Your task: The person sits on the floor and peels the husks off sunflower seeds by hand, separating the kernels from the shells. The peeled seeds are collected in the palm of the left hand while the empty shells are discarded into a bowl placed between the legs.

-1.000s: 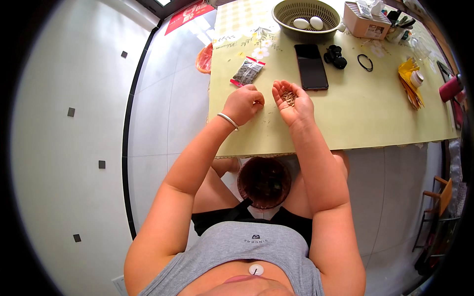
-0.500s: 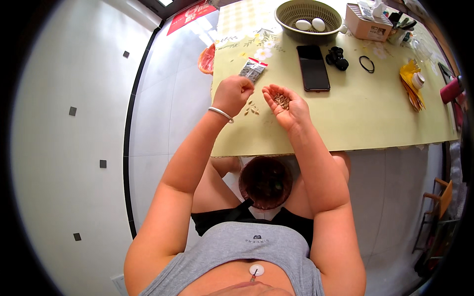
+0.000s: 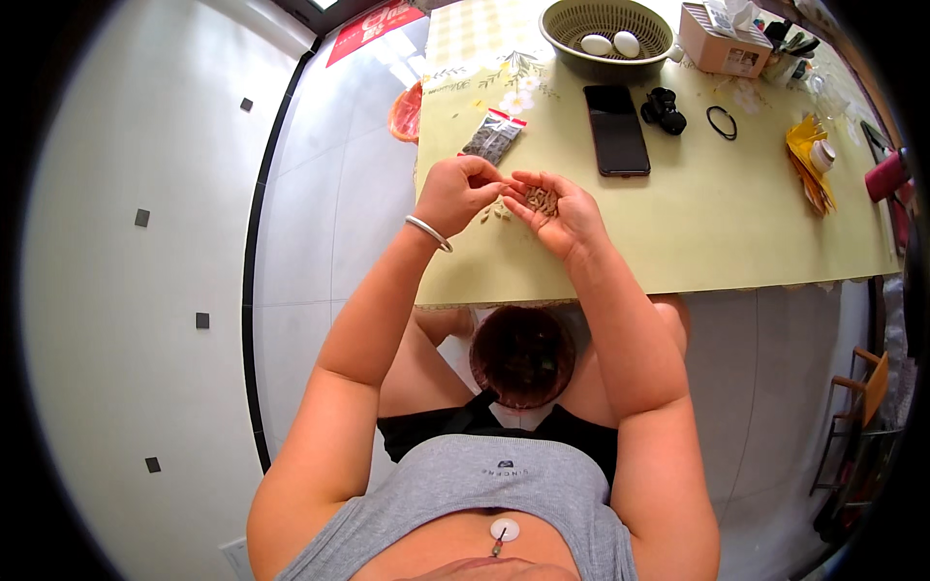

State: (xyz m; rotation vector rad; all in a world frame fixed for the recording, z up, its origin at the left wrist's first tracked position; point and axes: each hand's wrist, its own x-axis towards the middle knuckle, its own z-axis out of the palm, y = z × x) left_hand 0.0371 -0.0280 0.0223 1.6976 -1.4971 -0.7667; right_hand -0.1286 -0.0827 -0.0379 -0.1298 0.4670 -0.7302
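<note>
My right hand [image 3: 567,215] is cupped palm up over the table, holding a small heap of tan, elongated seeds [image 3: 542,200]. Close by, my left hand [image 3: 459,195] has thumb and forefinger pinched together at the fingertips of the right. Whatever may be in that pinch is too small to make out. A few more loose seeds [image 3: 495,212] lie on the tablecloth beneath the hands, partly covered. Just beyond my left hand lies a small clear packet [image 3: 493,137] with a red edge and dark grey contents.
A yellow-green cloth covers the table [image 3: 717,232]. Farther back are a phone [image 3: 617,132], a black camera-like object [image 3: 664,111], a black loop [image 3: 722,123], a basket [image 3: 559,59] with two eggs, and a pink tissue box [image 3: 722,46]. Between my legs stands a dark bin [image 3: 521,357].
My left hand has shifted right and slightly down, so its pinched fingers now meet the right hand's fingertips. The right hand has moved slightly left. More of the packet shows.
</note>
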